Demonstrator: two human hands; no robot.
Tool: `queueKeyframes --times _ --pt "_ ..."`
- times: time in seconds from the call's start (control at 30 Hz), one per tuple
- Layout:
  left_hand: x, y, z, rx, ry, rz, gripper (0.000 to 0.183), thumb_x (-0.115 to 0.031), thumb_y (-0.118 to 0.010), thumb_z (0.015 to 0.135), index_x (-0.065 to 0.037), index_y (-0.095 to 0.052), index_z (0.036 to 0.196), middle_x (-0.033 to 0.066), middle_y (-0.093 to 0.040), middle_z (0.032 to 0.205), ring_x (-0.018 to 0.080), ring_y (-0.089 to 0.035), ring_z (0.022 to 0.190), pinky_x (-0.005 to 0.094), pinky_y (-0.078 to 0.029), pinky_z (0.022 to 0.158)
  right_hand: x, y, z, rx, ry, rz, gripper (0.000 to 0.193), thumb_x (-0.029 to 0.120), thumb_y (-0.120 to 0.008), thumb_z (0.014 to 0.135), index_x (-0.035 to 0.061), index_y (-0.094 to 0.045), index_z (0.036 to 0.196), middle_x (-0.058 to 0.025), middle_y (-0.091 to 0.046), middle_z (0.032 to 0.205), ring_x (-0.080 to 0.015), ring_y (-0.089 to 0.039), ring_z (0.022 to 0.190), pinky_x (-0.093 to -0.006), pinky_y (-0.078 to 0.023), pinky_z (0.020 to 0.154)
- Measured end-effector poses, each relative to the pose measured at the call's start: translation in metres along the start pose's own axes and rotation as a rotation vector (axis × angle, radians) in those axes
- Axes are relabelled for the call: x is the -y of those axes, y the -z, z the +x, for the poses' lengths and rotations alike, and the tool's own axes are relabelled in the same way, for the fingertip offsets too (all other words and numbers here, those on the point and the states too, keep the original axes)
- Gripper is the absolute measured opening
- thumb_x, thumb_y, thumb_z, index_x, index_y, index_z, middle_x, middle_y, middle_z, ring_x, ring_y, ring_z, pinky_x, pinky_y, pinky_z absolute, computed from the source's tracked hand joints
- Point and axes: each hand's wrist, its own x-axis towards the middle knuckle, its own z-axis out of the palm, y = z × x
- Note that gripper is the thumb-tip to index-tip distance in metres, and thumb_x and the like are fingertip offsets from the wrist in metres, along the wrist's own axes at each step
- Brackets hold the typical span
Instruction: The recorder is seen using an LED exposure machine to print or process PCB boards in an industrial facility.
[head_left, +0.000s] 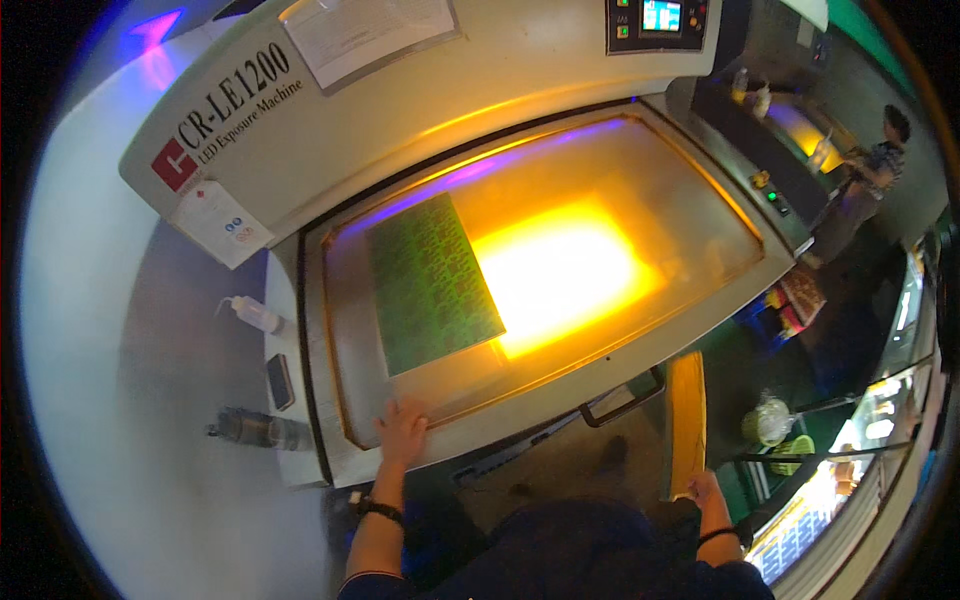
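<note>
A green circuit board panel [430,285] lies flat on the left part of the exposure machine's glass bed [690,240], beside a bright yellow-white glow. Near the bed's front left corner, my left hand [402,432] reaches over the frame with its fingers stretched out, just short of the panel's near edge. It looks slightly blurred and holds nothing that I can see. At the right, below the machine, my right hand [706,490] grips the lower end of a narrow-looking yellow-lit panel [685,425], which stands out from the machine's front. Part of that grip is hidden.
A handle [622,400] juts from the machine's front. On the left ledge are a squeeze bottle [255,314], a phone [281,382] and a dark bottle [258,428]. Green baskets [790,455] stand low at the right. Another person [868,175] works farther back.
</note>
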Motion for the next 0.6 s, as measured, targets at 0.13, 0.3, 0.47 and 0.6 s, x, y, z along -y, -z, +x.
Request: queueKeyframes --times 0.13,0.3,0.47,0.6 --pt "0.034 -0.012 -0.01 -0.196 -0.039 -0.106 0.05 -0.04 -0.051 0.095 -0.014 -0.054 0.138 0.0063 -0.036 0.155 0.0361 -0.028 0.144 0.0681 -0.016 0.112 -0.026 0.045 -0.077 -0.219 0.011 0.195 0.025 0.011 -0.055 0.081 0.0072 -0.064 0.104 -0.0087 -0.056 0.077 -0.0243 -0.052 0.058 -0.0373 -0.045 0.055" --pt "0.028 -0.011 -0.007 -0.173 0.001 -0.098 0.056 -0.04 -0.052 0.093 -0.014 -0.05 0.142 0.0055 -0.037 0.155 0.0351 -0.029 0.143 0.0664 -0.014 0.114 0.046 0.052 -0.154 -0.389 0.404 0.027 0.031 0.006 -0.053 0.076 0.0047 -0.063 0.105 -0.0072 -0.054 0.067 -0.0203 -0.053 0.056 -0.0356 -0.043 0.053" --pt "0.075 -0.054 0.021 -0.046 0.058 -0.157 0.069 -0.045 -0.058 0.088 -0.014 -0.043 0.147 0.0105 -0.035 0.156 0.0344 -0.026 0.145 0.0671 -0.015 0.113 0.215 -0.005 -0.19 -0.099 0.89 -0.555 0.041 0.008 -0.059 0.075 0.0036 -0.064 0.116 -0.0131 -0.069 0.091 -0.0306 -0.068 0.084 -0.04 -0.052 0.074" --pt "-0.044 0.005 0.008 -0.183 -0.297 -0.507 0.076 -0.047 -0.062 0.084 -0.013 -0.04 0.148 0.0136 -0.035 0.155 0.0353 -0.025 0.146 0.0627 -0.019 0.115 0.285 -0.069 -0.183 -0.031 1.194 -1.321 0.046 0.011 -0.063 0.078 0.0186 -0.063 0.123 -0.013 -0.069 0.109 -0.0339 -0.067 0.097 -0.0432 -0.053 0.082"
